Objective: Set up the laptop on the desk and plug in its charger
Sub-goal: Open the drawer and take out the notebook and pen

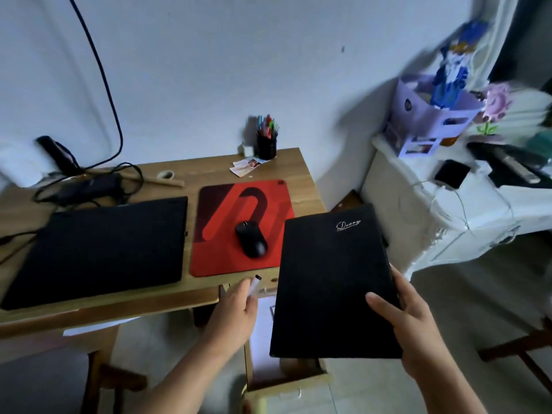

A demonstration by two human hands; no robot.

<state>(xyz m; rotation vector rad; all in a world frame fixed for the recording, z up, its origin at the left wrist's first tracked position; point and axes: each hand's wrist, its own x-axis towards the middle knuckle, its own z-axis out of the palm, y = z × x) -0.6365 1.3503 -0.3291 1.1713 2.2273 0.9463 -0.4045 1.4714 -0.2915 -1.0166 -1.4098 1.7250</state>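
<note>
Right now, right grip: right hand (409, 321) clamped on the lower right edge of a black diary (334, 282), thumb on the cover, held tilted off the worktop's right end.
Left grip: left hand (236, 309) closed around a white marker (254, 285) — black tip pointing up.
Laptop: laptop (98, 249) shut, flat on the worktop (191, 291) at left.
Charger: charger (89, 186) among tangled cable behind the laptop.
Mouse: black mouse (251, 239) on a red mousepad (239, 225) — between laptop and diary.
</note>
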